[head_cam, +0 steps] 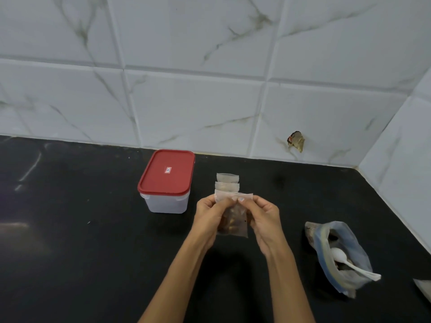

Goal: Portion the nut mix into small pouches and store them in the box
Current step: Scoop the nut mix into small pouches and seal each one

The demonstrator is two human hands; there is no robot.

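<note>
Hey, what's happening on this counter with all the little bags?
A person is packing nuts into small pouches. Both hands, left hand and right hand, pinch the top of a filled pouch, apparently sealing it. Other pouches lie just behind it. The red-lidded box is closed, and the big nut bag lies open with a white spoon inside.

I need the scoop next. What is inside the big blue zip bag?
A white plastic spoon lies inside the big blue zip bag, its handle sticking out of the mouth. Some brown nut mix shows beneath it; the bag's folds hide how much.
</note>
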